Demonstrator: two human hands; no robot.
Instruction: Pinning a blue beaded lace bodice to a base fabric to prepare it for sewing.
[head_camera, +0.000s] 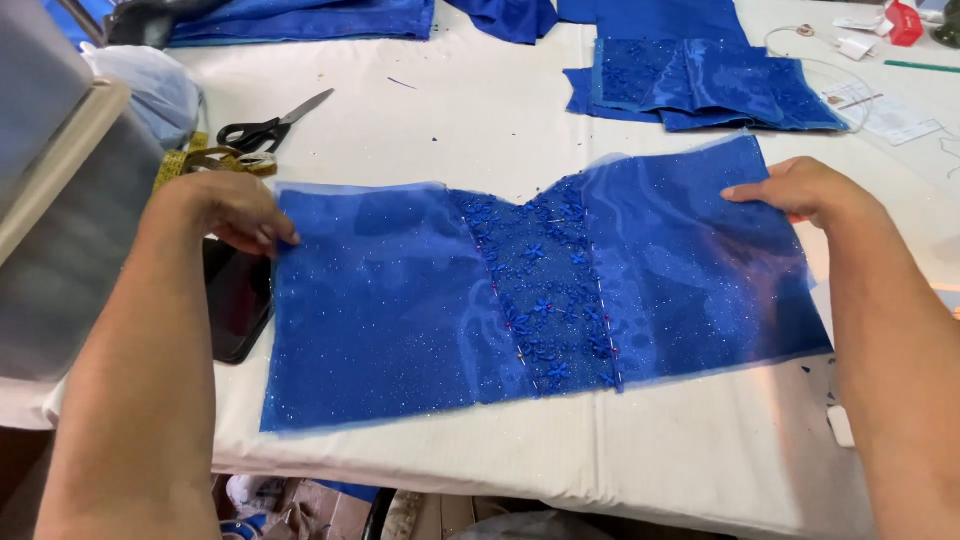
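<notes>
A blue glittery fabric panel lies flat on the white table, with a strip of embroidered flowers pinned down its middle. My left hand pinches the panel's upper left edge. My right hand grips its upper right edge, fingers curled over the cloth. The panel is stretched between both hands.
Black scissors and a yellow tape measure lie at the back left. A dark phone sits by my left forearm. Folded blue fabric pieces rest at the back right, with papers beside them.
</notes>
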